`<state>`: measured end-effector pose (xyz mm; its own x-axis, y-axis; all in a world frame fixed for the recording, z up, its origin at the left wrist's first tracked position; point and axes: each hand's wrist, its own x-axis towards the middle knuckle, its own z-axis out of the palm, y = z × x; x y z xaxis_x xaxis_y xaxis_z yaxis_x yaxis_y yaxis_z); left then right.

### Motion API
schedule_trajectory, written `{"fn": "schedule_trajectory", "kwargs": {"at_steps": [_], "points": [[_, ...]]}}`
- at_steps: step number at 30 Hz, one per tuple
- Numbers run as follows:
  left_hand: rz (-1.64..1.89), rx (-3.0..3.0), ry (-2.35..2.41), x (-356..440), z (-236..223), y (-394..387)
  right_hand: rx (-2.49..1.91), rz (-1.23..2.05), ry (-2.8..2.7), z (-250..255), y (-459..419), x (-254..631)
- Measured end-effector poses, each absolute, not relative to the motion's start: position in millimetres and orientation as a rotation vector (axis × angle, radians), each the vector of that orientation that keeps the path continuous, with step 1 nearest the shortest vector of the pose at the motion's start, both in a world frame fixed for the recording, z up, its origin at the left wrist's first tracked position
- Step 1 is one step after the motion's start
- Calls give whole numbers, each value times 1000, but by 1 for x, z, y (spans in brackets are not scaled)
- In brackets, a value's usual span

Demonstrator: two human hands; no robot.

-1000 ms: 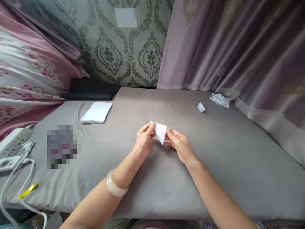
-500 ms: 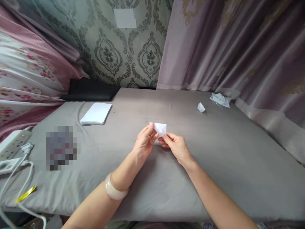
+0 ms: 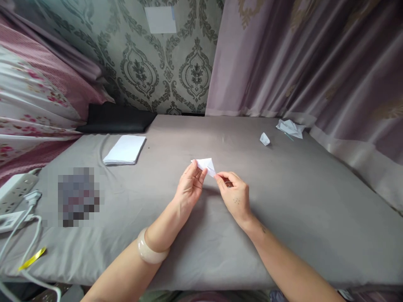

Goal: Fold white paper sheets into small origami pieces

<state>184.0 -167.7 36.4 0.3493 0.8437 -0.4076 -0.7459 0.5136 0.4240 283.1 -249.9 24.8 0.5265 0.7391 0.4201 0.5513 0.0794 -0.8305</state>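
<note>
A small folded piece of white paper point(image 3: 206, 164) is held up above the grey cloth in the middle of the head view. My left hand point(image 3: 190, 182) pinches its left side between thumb and fingers. At its lower right corner, the thumb and forefinger of my right hand point(image 3: 233, 192) grip the paper's tip. The paper looks like a flat, pointed shape with crease lines across it. A pale bangle circles my left wrist.
A stack of white paper point(image 3: 125, 149) lies at the left. Toward the back right are a small folded paper piece point(image 3: 265, 139) and crumpled papers point(image 3: 290, 128). Power strips point(image 3: 17, 195) with cables, a yellow strip point(image 3: 32, 259) and a blurred-out item point(image 3: 78, 196) occupy the left side.
My right hand has shifted slightly right, to the paper's lower right tip. The paper now shows a longer point toward that hand. The view has turned slightly.
</note>
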Motion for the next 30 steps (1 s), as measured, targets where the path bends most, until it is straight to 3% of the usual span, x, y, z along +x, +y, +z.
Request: {"fn": "schedule_trajectory", "kwargs": {"at_steps": [13,25,30], "points": [[1006,208,604,184,37,-169,-1550,361,-1116,24,-246,289],[854,146,412,176,44,-166,-1501,9,-1352,31,-250,291],[887,256,300,175,47,-166,-1598,142,-1295,31,-254,291]]}}
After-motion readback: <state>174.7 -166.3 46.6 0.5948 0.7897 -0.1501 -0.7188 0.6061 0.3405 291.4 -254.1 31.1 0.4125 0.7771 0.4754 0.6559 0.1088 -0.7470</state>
